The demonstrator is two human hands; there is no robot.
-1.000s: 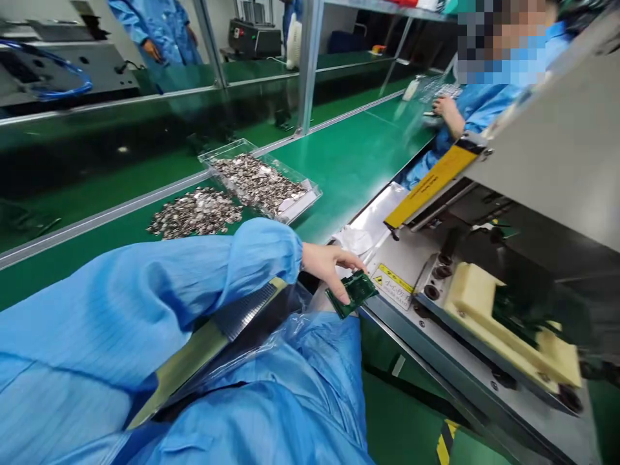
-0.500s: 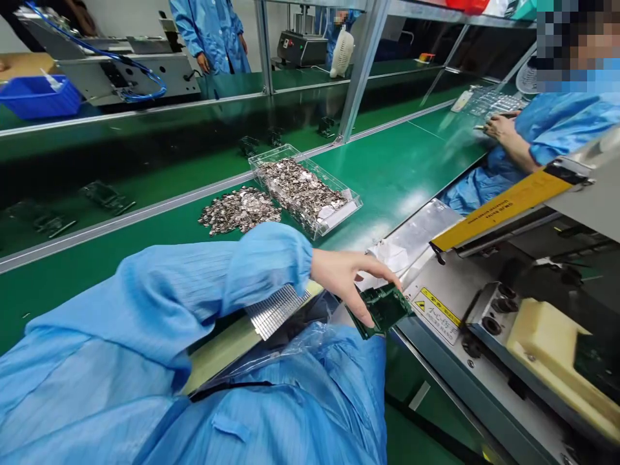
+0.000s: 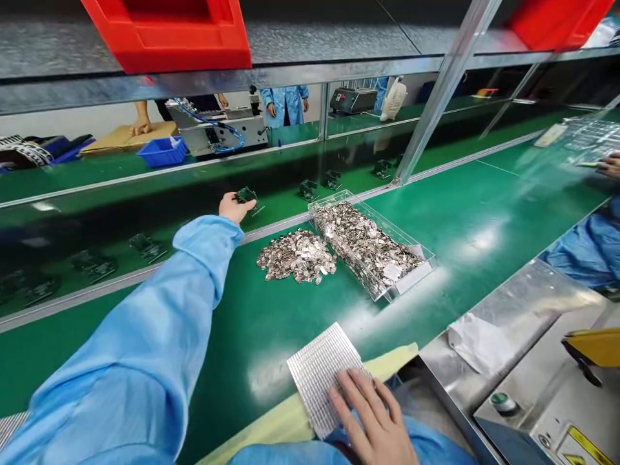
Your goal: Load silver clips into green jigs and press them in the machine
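My left hand (image 3: 234,209) reaches past the metal rail, thumb and fingers closed on a small green circuit board (image 3: 247,196) low over the recessed green strip. My right hand (image 3: 369,413) lies with fingers stretched flat across a silvery ridged plate (image 3: 323,371) at the bench's near edge. A yellow strip (image 3: 276,426) runs beneath that plate. Between the hands a heap of small shiny metal pieces (image 3: 296,255) sits on the green bench. Beside the heap, a clear plastic tray (image 3: 411,279) is filled with similar pieces.
More boards (image 3: 147,247) stand along the recessed strip. A metal post (image 3: 436,97) and a shelf with a red bin (image 3: 186,55) rise ahead. At right are a machine (image 3: 523,413), crumpled white paper (image 3: 479,342) and a co-worker's hand (image 3: 611,164).
My view has swung left. The left hand has carried the board from beside the machine to the strip behind the rail. My right hand has come into view on the ridged plate.
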